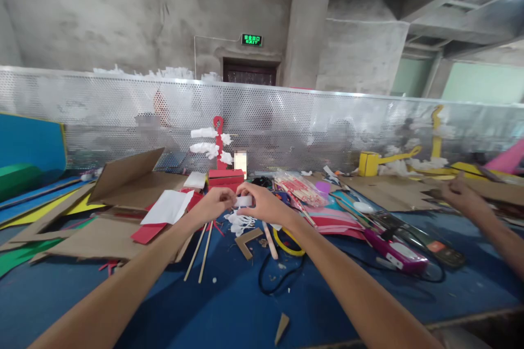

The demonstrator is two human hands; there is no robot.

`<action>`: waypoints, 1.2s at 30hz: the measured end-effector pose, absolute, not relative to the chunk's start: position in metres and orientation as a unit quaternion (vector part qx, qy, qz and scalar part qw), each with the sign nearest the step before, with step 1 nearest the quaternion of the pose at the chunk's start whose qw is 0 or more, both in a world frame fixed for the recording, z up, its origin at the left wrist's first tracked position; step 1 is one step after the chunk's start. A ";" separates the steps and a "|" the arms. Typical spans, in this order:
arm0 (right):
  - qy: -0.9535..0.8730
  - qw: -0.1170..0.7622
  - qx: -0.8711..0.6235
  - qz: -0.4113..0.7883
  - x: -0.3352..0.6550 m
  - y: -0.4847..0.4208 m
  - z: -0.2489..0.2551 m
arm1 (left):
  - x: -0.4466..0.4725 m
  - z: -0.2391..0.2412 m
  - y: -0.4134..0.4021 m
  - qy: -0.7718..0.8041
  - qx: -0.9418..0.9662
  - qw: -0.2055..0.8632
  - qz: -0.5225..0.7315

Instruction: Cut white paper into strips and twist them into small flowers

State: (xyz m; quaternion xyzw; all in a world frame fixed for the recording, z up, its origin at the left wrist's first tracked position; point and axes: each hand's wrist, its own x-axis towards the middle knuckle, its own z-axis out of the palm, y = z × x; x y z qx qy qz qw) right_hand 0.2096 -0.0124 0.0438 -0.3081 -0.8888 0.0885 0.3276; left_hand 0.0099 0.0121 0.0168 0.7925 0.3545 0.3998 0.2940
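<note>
Both my hands meet over the blue table [229,305], pinching a small piece of white paper [244,201] between them. My left hand [213,203] is closed on its left end and my right hand [262,202] is closed on its right end. Just below lies a small heap of white paper bits [240,222]. Behind the hands stands a red model [221,161] on a red base, with white paper tufts stuck to its upright.
Cardboard sheets [126,180], a white sheet [167,206], thin wooden sticks [201,251], a cardboard corner piece [248,241], a black cable [282,275] and a pink glue gun [395,253] lie around. Another person's arm [483,212] reaches in at the right. A perforated metal screen [286,120] closes the back.
</note>
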 end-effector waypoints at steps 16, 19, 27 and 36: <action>-0.883 0.348 -0.313 0.034 0.210 -0.004 0.041 | 0.013 0.019 0.010 0.367 0.755 0.364 0.403; -0.871 0.361 -0.330 0.050 0.210 -0.004 0.042 | 0.013 0.019 0.010 0.355 0.759 0.362 0.409; -0.844 0.395 -0.343 0.119 0.211 -0.002 0.040 | 0.013 0.022 0.007 0.341 0.770 0.339 0.419; -0.843 0.387 -0.363 0.089 0.211 0.002 0.039 | 0.015 0.023 0.003 0.331 0.775 0.329 0.426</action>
